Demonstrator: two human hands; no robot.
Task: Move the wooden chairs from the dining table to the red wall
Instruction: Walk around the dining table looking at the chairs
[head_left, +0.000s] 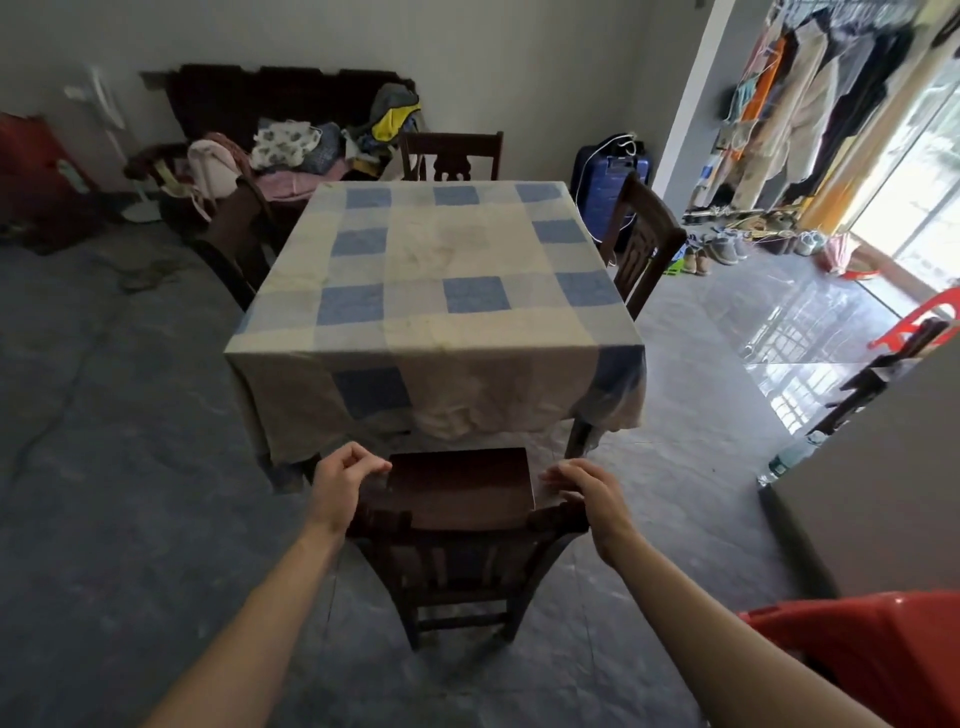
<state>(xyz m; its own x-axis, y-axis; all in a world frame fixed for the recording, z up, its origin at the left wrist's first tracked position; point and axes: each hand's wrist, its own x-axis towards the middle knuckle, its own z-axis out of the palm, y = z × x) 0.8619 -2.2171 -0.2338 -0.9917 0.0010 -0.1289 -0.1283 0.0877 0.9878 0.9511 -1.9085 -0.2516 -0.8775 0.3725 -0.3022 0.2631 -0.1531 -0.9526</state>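
A dark wooden chair (460, 488) stands in front of me, its seat pushed toward the dining table (447, 260), which wears a blue-and-cream checked cloth. My left hand (345, 478) hovers at the left end of the chair's back with fingers loosely curled. My right hand (587, 488) is over the right end, fingers relaxed and bent downward. Neither hand plainly grips the wood. Three more wooden chairs sit at the table: the far chair (451, 156), the right chair (644, 239) and the left chair (234, 244).
A sofa piled with clothes (291, 140) lines the back wall beside a blue suitcase (610, 192). Something red (31, 176) stands at the far left. A grey partition (883, 467) with a bottle (789, 457) stands right. Red plastic furniture (872, 644) sits near my right arm.
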